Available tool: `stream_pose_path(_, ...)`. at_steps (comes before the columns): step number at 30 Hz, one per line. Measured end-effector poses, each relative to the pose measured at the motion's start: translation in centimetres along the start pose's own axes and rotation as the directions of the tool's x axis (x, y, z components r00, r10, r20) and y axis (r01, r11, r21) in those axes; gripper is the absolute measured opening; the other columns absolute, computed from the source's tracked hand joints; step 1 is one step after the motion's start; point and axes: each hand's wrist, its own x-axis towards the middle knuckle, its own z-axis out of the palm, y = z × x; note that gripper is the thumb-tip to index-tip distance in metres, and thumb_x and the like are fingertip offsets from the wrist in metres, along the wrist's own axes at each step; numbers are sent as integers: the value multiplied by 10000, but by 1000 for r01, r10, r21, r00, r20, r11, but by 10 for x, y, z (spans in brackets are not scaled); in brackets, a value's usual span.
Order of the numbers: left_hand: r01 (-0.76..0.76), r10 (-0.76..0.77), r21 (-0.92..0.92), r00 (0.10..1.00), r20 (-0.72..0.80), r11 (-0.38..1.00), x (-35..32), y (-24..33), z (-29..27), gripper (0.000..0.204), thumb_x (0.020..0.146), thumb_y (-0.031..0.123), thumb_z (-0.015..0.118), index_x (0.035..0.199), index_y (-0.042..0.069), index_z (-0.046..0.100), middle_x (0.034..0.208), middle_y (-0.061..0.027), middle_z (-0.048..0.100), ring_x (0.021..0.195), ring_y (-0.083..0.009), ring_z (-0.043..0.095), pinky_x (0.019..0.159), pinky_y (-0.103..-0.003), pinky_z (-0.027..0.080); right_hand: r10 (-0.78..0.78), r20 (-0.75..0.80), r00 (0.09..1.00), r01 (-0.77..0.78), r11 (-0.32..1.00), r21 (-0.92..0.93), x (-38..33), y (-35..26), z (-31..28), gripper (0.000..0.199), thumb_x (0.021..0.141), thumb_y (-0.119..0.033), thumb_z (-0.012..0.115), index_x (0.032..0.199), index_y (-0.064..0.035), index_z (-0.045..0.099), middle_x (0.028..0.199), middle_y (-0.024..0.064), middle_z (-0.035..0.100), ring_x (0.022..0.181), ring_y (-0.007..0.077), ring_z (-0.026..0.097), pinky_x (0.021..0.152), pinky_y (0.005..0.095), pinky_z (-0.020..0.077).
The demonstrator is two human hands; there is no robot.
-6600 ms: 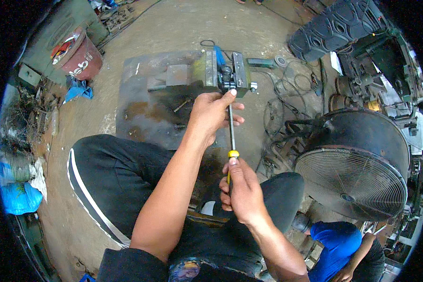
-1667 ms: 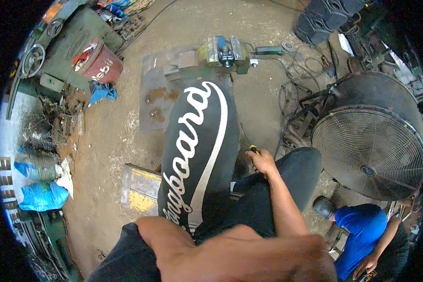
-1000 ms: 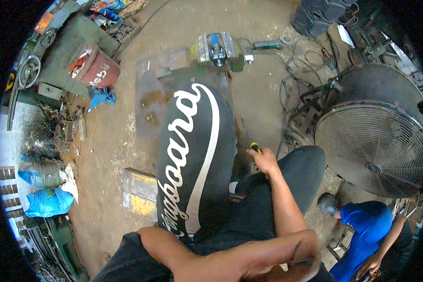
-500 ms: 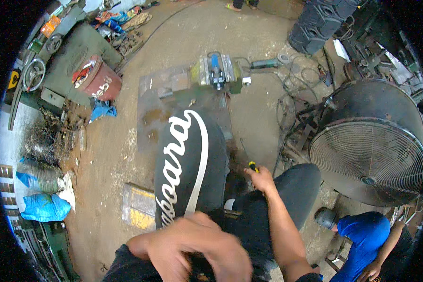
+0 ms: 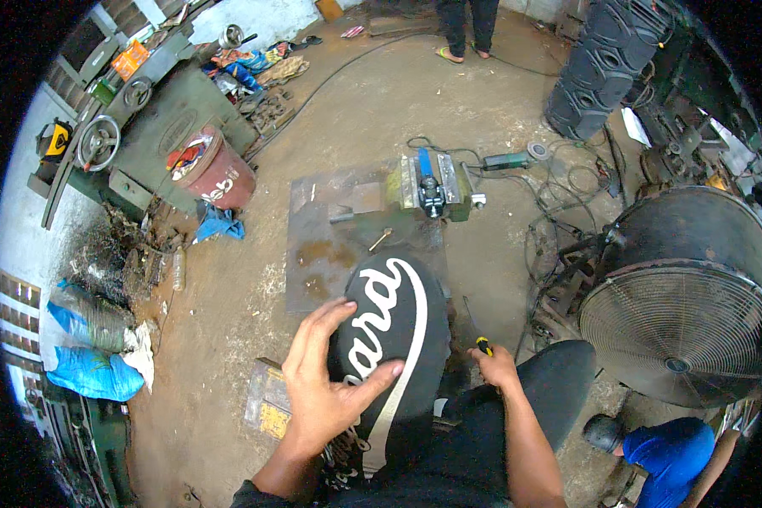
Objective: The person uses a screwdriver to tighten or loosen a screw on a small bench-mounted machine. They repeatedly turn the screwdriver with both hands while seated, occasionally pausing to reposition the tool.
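1. Here, the right hand [image 5: 495, 369] grips a screwdriver [image 5: 483, 345] near one knee [image 5: 565, 364].
2. The left hand [image 5: 330, 391], half-open and empty, is over a trouser leg [image 5: 427, 330].
3. A vise [image 5: 406, 184] holds a dark part [image 5: 432, 196].

A thin-shafted, yellow-and-black screwdriver [image 5: 483, 345] points forward, slightly left.

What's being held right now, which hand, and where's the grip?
Screwdriver, in the right hand, gripped by its handle. Left hand is open at the raised knee, no object visible in it.
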Motion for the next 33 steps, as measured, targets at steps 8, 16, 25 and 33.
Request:
stream_pose_path(8, 412, -408, -547, 903, 136, 729, -26, -21, -27, 348, 821, 24, 811, 1125, 30, 641, 686, 65, 549, 612, -15, 466, 572, -188, 333, -40, 3, 999, 40, 999, -28, 5, 4, 5, 705, 835, -555, 690, 1166, 67, 673, 1186, 312, 672, 1137, 439, 648, 978, 478, 494)
stream_pose_path(16, 229, -220, -309, 973, 65, 923, -4, -14, -22, 302, 817, 78, 800, 1085, 49, 663, 608, 32, 526, 558, -41, 488, 534, -229, 358, -68, -25, 997, 67, 998, -8, 5, 6, -1, 692, 844, -550, 683, 1128, 81, 674, 1114, 311, 691, 1095, 439, 663, 951, 473, 506)
stream_pose_path(25, 112, -85, -94, 965, 248, 989, 19, 13, -42, 303, 654, 153, 916, 889, 67, 746, 589, -17, 600, 530, -128, 595, 543, -269, 443, -117, -112, 987, 110, 991, -73, 13, 12, 8, 586, 858, -475, 723, 1062, 70, 649, 793, 166, 656, 678, 264, 657, 616, 387, 511)
stream_pose_path(33, -413, 729, -910, 615, -300, -26, 20, 75, -20, 284, 890, 119, 743, 1162, 66, 681, 731, -36, 599, 498, -141, 512, 442, -276, 331, -28, -8, 1000, 28, 1000, -14, 9, 10, 1, 669, 844, -534, 697, 1158, 56, 672, 1145, 292, 694, 1098, 447, 663, 949, 471, 517)
